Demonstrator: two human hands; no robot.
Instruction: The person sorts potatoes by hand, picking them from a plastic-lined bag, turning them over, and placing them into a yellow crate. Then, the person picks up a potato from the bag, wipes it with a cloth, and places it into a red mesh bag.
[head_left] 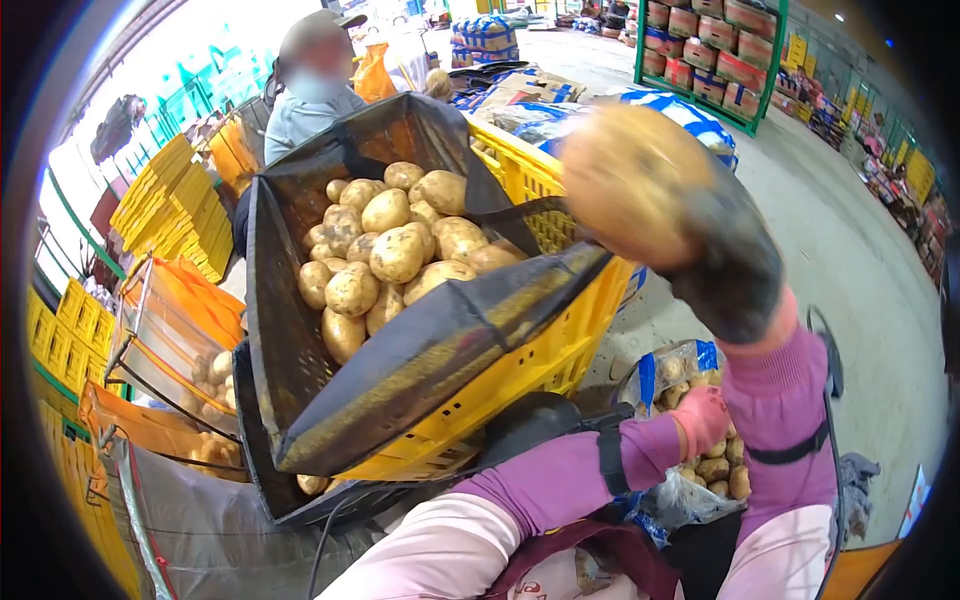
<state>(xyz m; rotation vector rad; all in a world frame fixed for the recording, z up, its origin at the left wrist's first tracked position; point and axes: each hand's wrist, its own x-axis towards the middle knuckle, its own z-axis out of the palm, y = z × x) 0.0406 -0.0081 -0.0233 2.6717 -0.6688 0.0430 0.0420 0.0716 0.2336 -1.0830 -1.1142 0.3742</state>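
Observation:
My right hand (pixel 735 265), in a dark glove, is raised at the right of the yellow crate. It is closed on a large potato (pixel 635 180), which is blurred by motion. My left hand (pixel 703 415), in a pink glove, is low at the clear plastic bag (pixel 690 492) with blue bands. Its fingers are curled at the bag's side, and their tips are partly hidden. Potatoes (pixel 714 468) fill the bag. In front of me, a tilted yellow crate (pixel 560 345) with a dark liner (pixel 400 370) holds several potatoes (pixel 397 253).
Across the crate is a person (pixel 310 110) in a cap and grey top. Yellow crates (pixel 175 205) are stacked at the left, near orange mesh sacks (pixel 195 300). At the back right stands a green rack (pixel 710 105) with packed bundles. Grey floor (pixel 850 270) runs along the right.

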